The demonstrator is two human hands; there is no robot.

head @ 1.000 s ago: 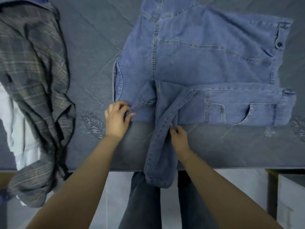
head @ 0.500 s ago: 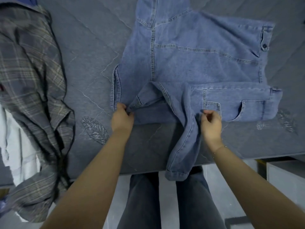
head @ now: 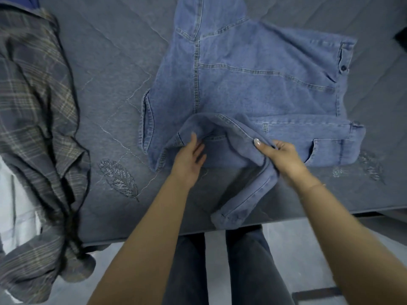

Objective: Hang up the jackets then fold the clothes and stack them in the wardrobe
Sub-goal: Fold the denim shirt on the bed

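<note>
We see a grey quilted bed [head: 114,89] carrying the denim jacket [head: 253,84], spread flat. A plaid shirt [head: 37,119] lies well left of the jacket. At the jacket's near edge, our left hand [head: 189,157] rests spread on the denim; our right hand [head: 279,155] pinches its sleeve [head: 248,194].

Denim jacket [head: 253,84] and plaid shirt [head: 37,119] run off-frame

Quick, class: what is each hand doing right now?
Left hand: open, fingers straight, pressing on the denim jacket.
Right hand: pinching the jacket's sleeve.
</note>
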